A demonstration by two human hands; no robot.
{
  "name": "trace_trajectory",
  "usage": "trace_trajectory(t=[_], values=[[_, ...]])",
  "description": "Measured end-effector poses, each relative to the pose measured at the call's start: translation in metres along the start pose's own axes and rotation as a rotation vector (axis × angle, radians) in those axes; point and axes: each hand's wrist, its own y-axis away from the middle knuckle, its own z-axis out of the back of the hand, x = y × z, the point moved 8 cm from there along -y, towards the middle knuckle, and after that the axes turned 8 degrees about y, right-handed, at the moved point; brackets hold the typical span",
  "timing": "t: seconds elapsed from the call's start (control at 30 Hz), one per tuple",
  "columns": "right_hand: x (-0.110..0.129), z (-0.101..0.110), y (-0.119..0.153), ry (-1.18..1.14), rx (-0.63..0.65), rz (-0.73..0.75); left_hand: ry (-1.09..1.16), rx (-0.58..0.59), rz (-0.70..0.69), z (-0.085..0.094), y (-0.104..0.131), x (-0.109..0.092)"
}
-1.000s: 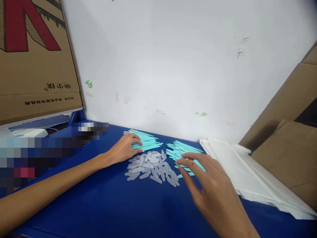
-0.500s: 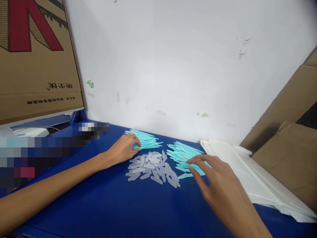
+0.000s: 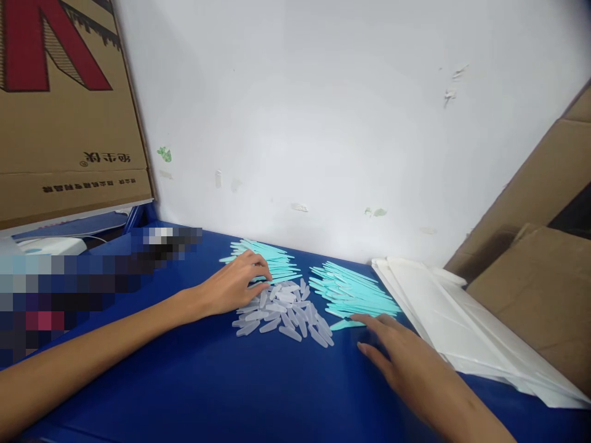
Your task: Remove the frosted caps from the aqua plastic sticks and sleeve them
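Observation:
My left hand [image 3: 242,282] hovers between the left pile of turquoise plastic sticks [image 3: 277,266] and the heap of small translucent, blade-shaped plastic pieces [image 3: 281,311]. Its fingers are loosely bent, with a narrow gap between thumb and forefinger, and nothing shows in them. At the right pile of turquoise sticks [image 3: 355,289], my right hand [image 3: 401,351] has thumb and forefinger apart. The forefinger reaches the end of the nearest turquoise stick [image 3: 346,324], which lies a little apart from that pile. Whether it touches the stick, I cannot tell.
Everything lies on a blue table [image 3: 258,381] against a white wall [image 3: 295,123]. White flat sheets or bags [image 3: 452,314] are stacked at the right, beside brown cardboard [image 3: 535,283]. A large printed carton [image 3: 92,123] stands at the left, above a blurred-out area.
My left hand has shifted slightly right, off the left sticks toward the translucent pieces. My right hand has drawn back toward me from the right pile to its nearest stick.

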Motion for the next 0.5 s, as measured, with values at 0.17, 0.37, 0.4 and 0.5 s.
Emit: trace_trajectory(t=[0.17,0.37,0.4,0.5], values=[[-0.001,-0.007,0.0,-0.037,0.04,-0.033,-0.024,0.067,-0.063,0.0,0.003,-0.015],[-0.006,-0.005,0.005,-0.087,-0.034,-0.045,-0.141,0.08,0.022,0.004,0.006,-0.022],[-0.006,-0.004,0.005,-0.082,-0.048,-0.034,-0.145,0.082,0.032,0.004,0.006,-0.022],[-0.005,0.0,0.006,-0.03,-0.073,-0.008,-0.141,0.088,0.059,0.0,0.007,-0.022]])
